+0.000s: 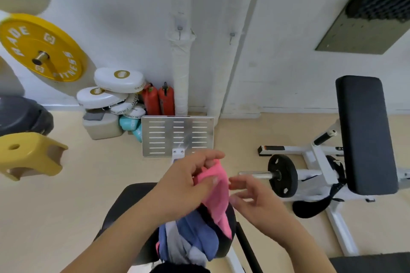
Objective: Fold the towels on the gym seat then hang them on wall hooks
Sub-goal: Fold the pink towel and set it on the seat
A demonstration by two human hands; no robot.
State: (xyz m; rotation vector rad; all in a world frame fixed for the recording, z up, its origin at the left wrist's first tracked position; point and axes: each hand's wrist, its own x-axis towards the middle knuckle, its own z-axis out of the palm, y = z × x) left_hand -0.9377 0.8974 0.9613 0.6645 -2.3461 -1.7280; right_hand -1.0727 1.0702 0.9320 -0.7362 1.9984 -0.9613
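Both forearms reach up from the bottom edge and meet over the gym seat (pixel 124 201), a dark padded surface that carries a loose heap of towels: a blue towel (pixel 197 235) and a grey towel (pixel 177 244) lie crumpled together at its near side.

Out of that heap rises the pink towel (pixel 216 188). Its long axis runs from the heap up and away from the camera, and the lower end trails down onto the pile. The left grip (pixel 188 182) holds its upper end. The thumb presses the cloth from the near side, and the curled fingers (pixel 213 155) close over the top edge. That wrist is bent slightly, with the back of the hand turned to the camera.

The right grip (pixel 255 201) is just beside the towel's right edge, with fingers loosely spread and bent toward the cloth. It is blurred, and it seems to hold nothing; I cannot tell whether the fingertips touch the pink edge.

The towel therefore lies to the left of the right grip and close to it, so that hand is best placed to take a second corner and spread the cloth for folding.

Two wall hooks (pixel 180 28) (pixel 232 35) sit on the white wall well beyond the seat, both bare. Judging by the heap, folding has barely started.
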